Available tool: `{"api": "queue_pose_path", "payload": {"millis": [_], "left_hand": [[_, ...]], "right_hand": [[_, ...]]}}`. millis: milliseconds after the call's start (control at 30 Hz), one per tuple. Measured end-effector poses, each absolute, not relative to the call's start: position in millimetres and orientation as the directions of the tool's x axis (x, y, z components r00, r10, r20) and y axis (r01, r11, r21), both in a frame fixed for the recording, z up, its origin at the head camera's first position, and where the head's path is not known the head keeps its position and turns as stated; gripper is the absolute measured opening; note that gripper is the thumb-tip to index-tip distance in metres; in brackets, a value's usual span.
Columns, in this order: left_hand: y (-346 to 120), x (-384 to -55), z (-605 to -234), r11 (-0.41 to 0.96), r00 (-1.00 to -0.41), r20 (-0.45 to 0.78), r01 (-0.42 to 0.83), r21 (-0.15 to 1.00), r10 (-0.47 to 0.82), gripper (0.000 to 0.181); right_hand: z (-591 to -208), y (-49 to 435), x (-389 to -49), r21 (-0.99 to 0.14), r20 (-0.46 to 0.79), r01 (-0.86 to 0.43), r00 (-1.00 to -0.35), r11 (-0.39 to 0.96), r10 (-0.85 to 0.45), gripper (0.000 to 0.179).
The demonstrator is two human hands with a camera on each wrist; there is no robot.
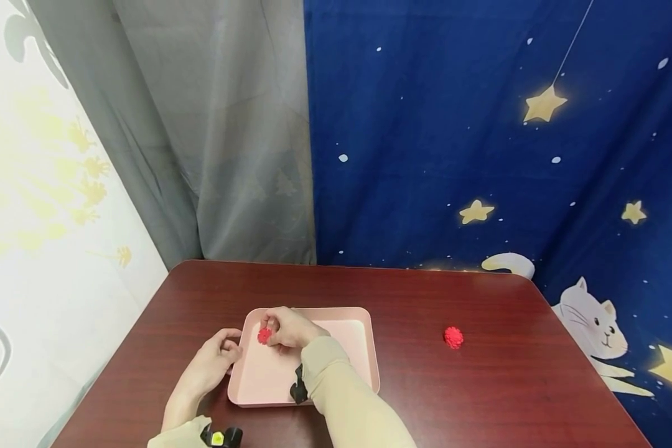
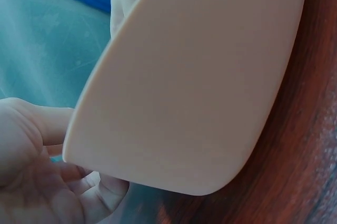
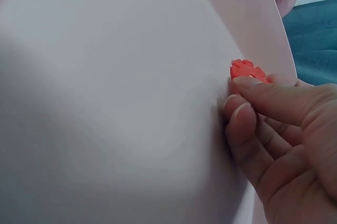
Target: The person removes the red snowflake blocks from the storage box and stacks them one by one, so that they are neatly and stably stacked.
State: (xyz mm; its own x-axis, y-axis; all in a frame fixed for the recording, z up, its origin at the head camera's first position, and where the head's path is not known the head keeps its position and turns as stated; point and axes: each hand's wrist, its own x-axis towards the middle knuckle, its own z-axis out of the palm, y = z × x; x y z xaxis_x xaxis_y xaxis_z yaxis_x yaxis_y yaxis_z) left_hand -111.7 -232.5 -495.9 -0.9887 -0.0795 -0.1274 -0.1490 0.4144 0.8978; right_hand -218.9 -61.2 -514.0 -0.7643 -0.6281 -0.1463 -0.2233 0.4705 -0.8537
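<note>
A shallow pink tray lies on the table. My right hand is over its left part, pinching a small red notched plastic disc between thumb and fingers. In the head view the red disc shows near the tray's left inner corner. My left hand is at the tray's left side and holds its rim, thumb over the inside and fingers outside. From the left wrist, the tray's outer wall hides much of the scene, with part of the left hand at its edge.
A bumpy red piece or small cluster sits on the brown wooden table, to the right of the tray. Grey and blue star-patterned curtains hang behind the table's far edge.
</note>
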Motion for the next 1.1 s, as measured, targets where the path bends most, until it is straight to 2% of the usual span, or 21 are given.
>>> {"api": "queue_pose_path", "payload": {"millis": [333,633,833,1100], "left_hand": [[-230,-111,-496,0.388,-0.988,-0.137,-0.155,0.908,-0.072,0.035],[-232,-114,-498,0.403,-0.989,-0.129,-0.146,0.903,-0.068,0.035],[-235,-113,-499,0.414,-0.989,-0.130,-0.146,0.899,-0.068,0.036],[-234,-113,-498,0.433,-0.989,-0.133,-0.149,0.889,-0.066,0.036]], "right_hand": [[-514,-56,-220,-0.948,-0.120,-0.101,-0.767,0.302,-0.631,0.030],[-488,-40,-230,-0.989,-0.029,-0.068,-0.792,0.134,-0.610,0.031],[-462,-12,-235,-0.976,0.093,-0.191,-0.803,0.107,-0.589,0.029],[-438,51,-229,-0.950,0.248,-0.310,-0.827,0.042,-0.505,0.029]]}}
